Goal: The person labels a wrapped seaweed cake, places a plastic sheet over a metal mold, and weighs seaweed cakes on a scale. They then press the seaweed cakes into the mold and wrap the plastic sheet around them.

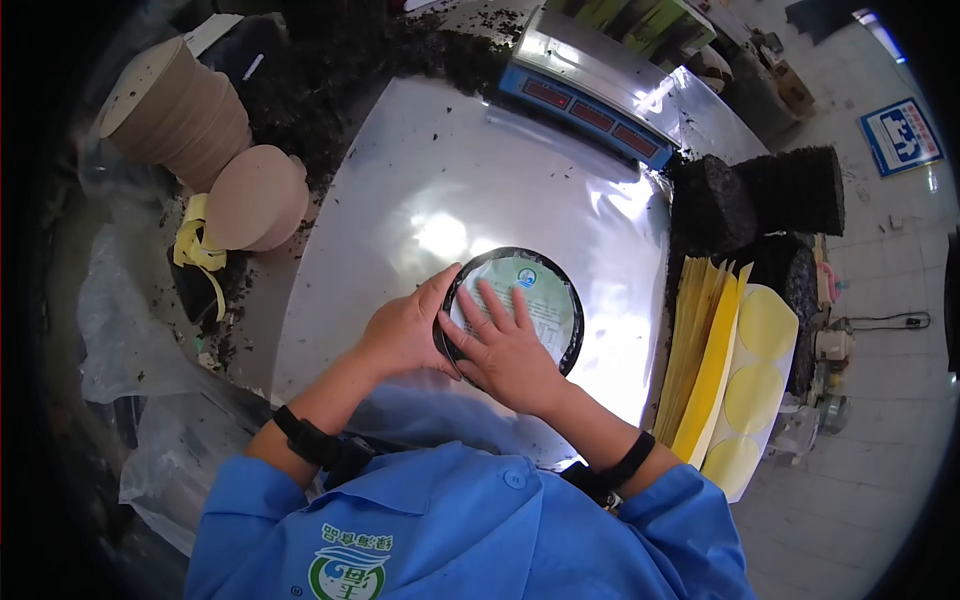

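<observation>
A round, dark-rimmed package lies on the shiny metal worktop, with a pale green printed label on its upper face. My left hand curves around the package's left side, thumb and fingers against its edge. Across the label my right hand lies flat with fingers spread, pressing on its lower left part. The underside of the package is hidden.
Stacked brown cardboard discs stand at the left beside dark flakes and clear plastic bags. A blue scale sits at the back. On the right are dark seaweed-like rolls and sheets of round yellow stickers.
</observation>
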Motion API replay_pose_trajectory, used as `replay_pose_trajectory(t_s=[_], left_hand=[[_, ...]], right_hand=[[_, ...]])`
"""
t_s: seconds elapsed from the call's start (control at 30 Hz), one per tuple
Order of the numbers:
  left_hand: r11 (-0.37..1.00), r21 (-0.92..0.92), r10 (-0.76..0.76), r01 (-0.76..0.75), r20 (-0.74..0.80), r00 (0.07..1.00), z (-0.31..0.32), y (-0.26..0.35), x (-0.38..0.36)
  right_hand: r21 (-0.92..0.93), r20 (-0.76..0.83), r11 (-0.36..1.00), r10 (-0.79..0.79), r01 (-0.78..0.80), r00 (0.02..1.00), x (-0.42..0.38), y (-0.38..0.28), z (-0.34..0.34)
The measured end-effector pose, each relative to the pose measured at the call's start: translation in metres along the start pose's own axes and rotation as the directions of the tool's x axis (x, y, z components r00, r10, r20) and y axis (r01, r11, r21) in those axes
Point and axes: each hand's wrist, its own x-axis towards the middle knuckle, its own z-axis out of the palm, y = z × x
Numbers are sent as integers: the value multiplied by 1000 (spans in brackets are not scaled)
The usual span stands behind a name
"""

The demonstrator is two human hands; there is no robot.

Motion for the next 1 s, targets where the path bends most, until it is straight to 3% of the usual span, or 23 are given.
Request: replay_pose_trajectory(t_s=[0.03, 0.07, 0.13, 0.17, 0.2, 0.23, 0.33, 0.37, 0.4, 0.43, 0.47, 0.5, 0.53, 0.6, 0.63, 0.67, 0.7, 0.73, 0.77, 0.9, 0.97, 1.0], left_hand=[[999, 47, -4, 4, -9, 1000, 4, -5, 0], [996, 90, -4, 6, -15, 1000, 5, -9, 0], [998, 4, 62, -62, 3, 998, -7, -14, 10], [969, -246, 10, 9, 76, 997, -8, -19, 20], [882, -461, -23, 100, 170, 985, -18, -8, 23], [989, -106, 102, -105, -30, 994, -13, 18, 20], [940, -173, 302, -293, 26, 953, -37, 93, 22], [907, -225, 375, -355, 51, 926, -39, 107, 16], [868, -277, 446, -411, 77, 892, -40, 114, 9], [867, -264, 458, -423, 84, 885, -42, 103, 13], [783, -614, 254, -96, 174, 952, -40, 77, 24], [504, -823, 77, 262, 345, 935, -24, 54, 36], [852, -503, 398, -148, 437, 806, 12, 33, 43], [786, -561, 356, 259, 754, 552, -7, 86, 12], [866, -415, 131, 281, 729, 671, -5, 80, 15], [872, -403, 135, 280, 745, 653, 7, 69, 3], [955, -46, 264, -292, 573, 776, 27, 51, -21], [637, 417, 485, -648, 435, 758, 43, 36, -44], [723, 370, 436, -584, 411, 800, 49, 30, -58], [616, 504, 481, -605, 367, 796, 64, 6, -52], [809, 237, 429, -537, 385, 817, 62, 0, -45], [812, 230, 428, -537, 391, 815, 54, 14, -49]], right_hand=[[134, 108, 989, -70, 55, 992, -8, -3, -6], [128, 102, 990, -64, 50, 993, -19, -6, -8], [198, -101, 980, 28, -7, 994, -36, -5, -13], [23, -103, 986, 166, -165, 981, -31, 0, -16], [-104, -61, 987, 115, -121, 991, -28, 7, 0], [-80, -96, 986, 136, -144, 986, -28, 7, 12], [-126, -171, 986, 84, -107, 982, -28, 12, 11], [-55, -2, 998, 13, -13, 1000, -31, 24, -7], [386, 57, 921, 23, -43, 998, -44, 41, 4], [274, 19, 957, 88, -90, 996, -61, 32, -27], [168, -29, 974, 158, -151, 987, -82, 16, -64], [108, 26, 979, 169, -171, 985, -99, 20, -85], [62, 83, 978, 196, -201, 977, -112, 28, -100], [228, 433, 895, 260, -383, 863, -123, 47, -116], [148, 568, 880, 298, -451, 767, -122, 56, -119], [57, 685, 867, 327, -495, 652, -121, 62, -120], [61, 679, 857, 340, -511, 651, -122, 73, -111], [-18, 765, 856, 344, -516, 544, -122, 87, -94], [-99, 839, 862, 341, -498, 424, -118, 92, -85], [-129, 772, 838, 420, -529, 477, -141, 112, -66], [-246, 492, 877, 480, -413, 726, -173, 143, -34], [-220, 402, 942, 324, -253, 857, -165, 116, -55]])
